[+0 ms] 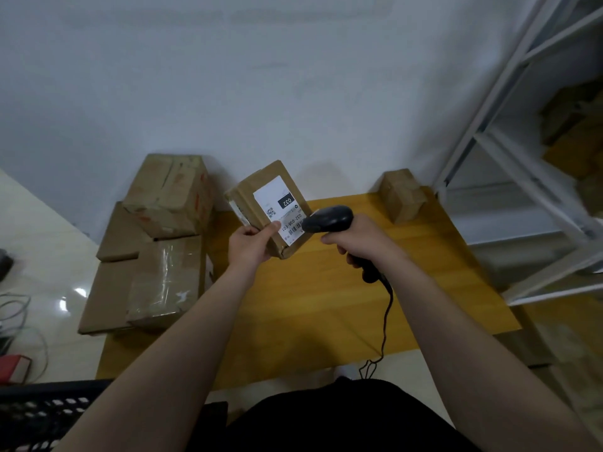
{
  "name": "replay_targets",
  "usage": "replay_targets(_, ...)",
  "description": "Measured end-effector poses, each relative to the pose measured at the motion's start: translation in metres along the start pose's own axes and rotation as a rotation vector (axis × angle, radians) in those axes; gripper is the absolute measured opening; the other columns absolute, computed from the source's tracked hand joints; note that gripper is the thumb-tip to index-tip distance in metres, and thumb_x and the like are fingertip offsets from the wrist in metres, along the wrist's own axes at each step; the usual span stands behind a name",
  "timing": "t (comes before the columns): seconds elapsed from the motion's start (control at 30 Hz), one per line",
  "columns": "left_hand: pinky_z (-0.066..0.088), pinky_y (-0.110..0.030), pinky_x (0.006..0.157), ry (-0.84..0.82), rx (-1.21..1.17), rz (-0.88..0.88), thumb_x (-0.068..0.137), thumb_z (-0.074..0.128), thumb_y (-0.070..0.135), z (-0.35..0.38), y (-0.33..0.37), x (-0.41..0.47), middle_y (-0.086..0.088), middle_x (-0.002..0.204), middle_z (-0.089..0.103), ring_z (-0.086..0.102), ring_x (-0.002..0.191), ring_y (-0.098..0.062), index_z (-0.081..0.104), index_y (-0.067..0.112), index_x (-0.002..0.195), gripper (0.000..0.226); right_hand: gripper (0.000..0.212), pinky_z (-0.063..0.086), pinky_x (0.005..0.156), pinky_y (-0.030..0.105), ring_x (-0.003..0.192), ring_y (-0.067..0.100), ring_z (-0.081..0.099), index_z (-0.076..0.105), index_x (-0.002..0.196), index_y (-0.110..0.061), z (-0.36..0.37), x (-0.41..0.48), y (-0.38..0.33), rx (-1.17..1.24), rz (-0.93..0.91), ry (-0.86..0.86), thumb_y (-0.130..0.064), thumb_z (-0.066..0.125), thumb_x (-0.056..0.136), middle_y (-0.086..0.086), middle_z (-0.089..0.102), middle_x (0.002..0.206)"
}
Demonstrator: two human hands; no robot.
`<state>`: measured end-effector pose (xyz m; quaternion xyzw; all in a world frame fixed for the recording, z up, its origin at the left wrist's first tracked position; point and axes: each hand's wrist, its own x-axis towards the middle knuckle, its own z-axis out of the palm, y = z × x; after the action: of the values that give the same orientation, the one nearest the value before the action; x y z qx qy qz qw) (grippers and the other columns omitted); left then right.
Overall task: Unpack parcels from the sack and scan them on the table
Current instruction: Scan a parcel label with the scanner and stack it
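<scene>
My left hand grips a small brown cardboard parcel by its lower left corner and holds it tilted above the yellow wooden table. The parcel's white label, marked 032 with a barcode, faces up. My right hand is closed around the handle of a black corded barcode scanner. The scanner's head points at the label's barcode edge and almost touches it. No sack is in view.
Several taped cardboard boxes are stacked on the table's left side. One small box stands at the far right corner by the wall. A white metal shelf rack rises at the right. A black crate sits at the lower left; cables lie on the floor.
</scene>
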<state>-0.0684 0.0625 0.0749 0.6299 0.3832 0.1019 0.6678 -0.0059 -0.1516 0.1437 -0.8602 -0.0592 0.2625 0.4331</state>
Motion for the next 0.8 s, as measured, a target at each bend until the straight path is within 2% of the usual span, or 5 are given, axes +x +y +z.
replay_targets(0.27,0.061,-0.031,0.066,-0.072,0.029,-0.022,0.086,0.082,0.029,0.031,-0.008,0.005,0.01,0.094,0.069,0.068,0.08,-0.006,0.063,0.013,0.104,0.03,0.028,0.049,0.053,0.032,0.05,0.017,0.06,0.073,0.089,-0.008,-0.016,0.01,0.023,-0.012,0.062,0.022,-0.035,0.078,0.082,0.002,0.065,0.063)
replay_targets(0.43,0.063,-0.037,0.073,-0.124,0.003,-0.083,0.085,0.083,0.026,0.067,-0.005,0.017,0.003,0.102,0.071,0.067,0.087,-0.009,0.062,0.012,0.107,0.034,0.022,0.045,0.046,0.028,0.044,0.014,0.057,0.069,0.083,-0.012,-0.043,0.031,0.05,-0.013,0.121,0.042,-0.032,0.078,0.083,0.0,0.064,0.06)
replay_targets(0.53,0.064,-0.04,0.076,-0.145,0.024,-0.132,0.084,0.085,0.028,0.093,-0.012,0.026,0.002,0.104,0.073,0.07,0.096,-0.013,0.063,0.015,0.107,0.034,0.017,0.044,0.048,0.03,0.048,0.019,0.057,0.067,0.083,-0.014,-0.06,0.048,0.087,-0.048,0.209,0.062,-0.029,0.076,0.087,0.004,0.065,0.066)
replay_targets(0.63,0.064,-0.045,0.081,-0.162,0.07,-0.213,0.082,0.087,0.031,0.121,-0.027,0.037,-0.001,0.11,0.074,0.071,0.103,-0.019,0.064,0.015,0.108,0.039,0.013,0.045,0.055,0.034,0.058,0.024,0.058,0.067,0.096,-0.012,-0.076,0.068,0.135,-0.094,0.348,0.058,-0.024,0.069,0.091,0.01,0.067,0.078)
replay_targets(0.8,0.063,-0.037,0.069,-0.207,0.196,-0.338,0.082,0.086,0.038,0.163,-0.055,0.055,-0.004,0.113,0.074,0.071,0.103,-0.019,0.063,0.008,0.122,0.055,0.022,0.048,0.06,0.037,0.065,0.027,0.059,0.063,0.108,-0.01,-0.093,0.103,0.211,-0.016,0.53,0.053,-0.028,0.065,0.097,0.013,0.064,0.084)
